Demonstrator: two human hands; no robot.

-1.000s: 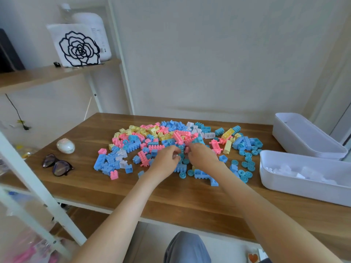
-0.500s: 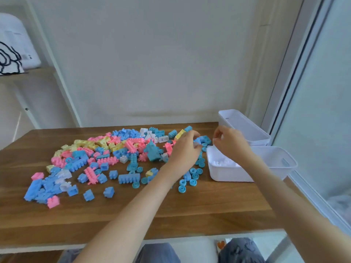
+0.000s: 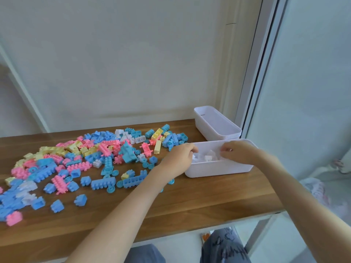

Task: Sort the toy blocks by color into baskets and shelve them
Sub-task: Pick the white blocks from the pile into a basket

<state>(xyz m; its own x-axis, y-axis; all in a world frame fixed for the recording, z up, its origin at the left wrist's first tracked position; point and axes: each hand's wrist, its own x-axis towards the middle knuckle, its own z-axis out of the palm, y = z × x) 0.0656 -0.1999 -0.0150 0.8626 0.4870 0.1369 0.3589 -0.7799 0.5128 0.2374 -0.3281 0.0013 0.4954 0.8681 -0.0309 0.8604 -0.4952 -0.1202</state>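
Curled over the near white basket [image 3: 218,168] with left hand [image 3: 180,156] and right hand [image 3: 237,151]; cannot tell whether pinching anything. Inside, white blocks [image 3: 205,157]. Left of it on the wooden table [image 3: 190,202], loose blue, pink and yellow blocks [image 3: 106,154]; behind, stacked white baskets [image 3: 218,128].

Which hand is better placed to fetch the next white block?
Left. The left hand hovers at the edge of the white basket, beside the pile; the right hand is over the basket, farther from the loose white blocks.
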